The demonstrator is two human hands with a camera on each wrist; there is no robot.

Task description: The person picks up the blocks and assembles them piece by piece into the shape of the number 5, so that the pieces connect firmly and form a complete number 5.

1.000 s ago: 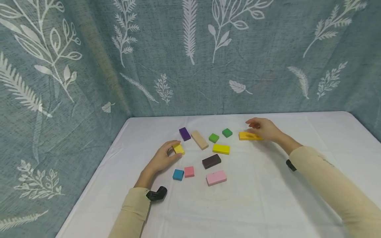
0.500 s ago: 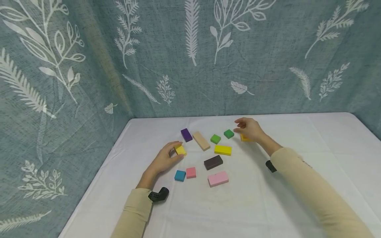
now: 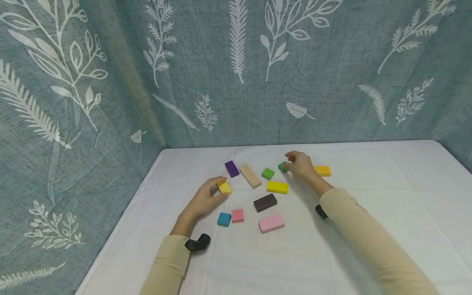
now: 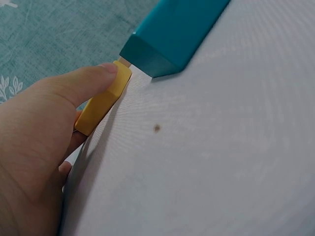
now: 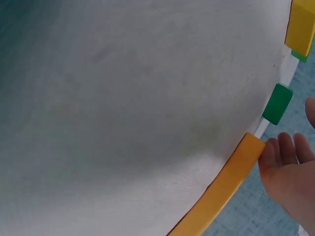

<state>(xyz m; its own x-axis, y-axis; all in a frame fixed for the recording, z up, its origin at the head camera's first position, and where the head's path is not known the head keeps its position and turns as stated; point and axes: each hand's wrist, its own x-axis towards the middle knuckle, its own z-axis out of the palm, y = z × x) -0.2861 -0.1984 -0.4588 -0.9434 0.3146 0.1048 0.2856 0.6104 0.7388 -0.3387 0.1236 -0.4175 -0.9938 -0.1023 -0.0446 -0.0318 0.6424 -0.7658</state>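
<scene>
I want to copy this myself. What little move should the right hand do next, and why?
Maybe the right hand should pinch the darker green block: it's close to that block, but the right-wrist view shows a gap between them. The left hand is busy holding the small yellow block.

Left of the dark brown block (image 3: 265,203), my left hand (image 3: 204,198) hides part of the small yellow block (image 3: 224,188). Beyond the dark brown block and to its right, my right hand (image 3: 300,166) covers part of the dark green block (image 3: 282,167), and I can't tell whether my fingers touch it; farther right, the orange block (image 3: 323,171) has its left end hidden. Nearer me than the dark brown block, my left sleeve (image 3: 166,262) and right sleeve (image 3: 372,241) are cut off below. My left wrist's view crops the blue block (image 4: 174,37) at the top; a speck (image 4: 157,128) there is too small to identify.
</scene>
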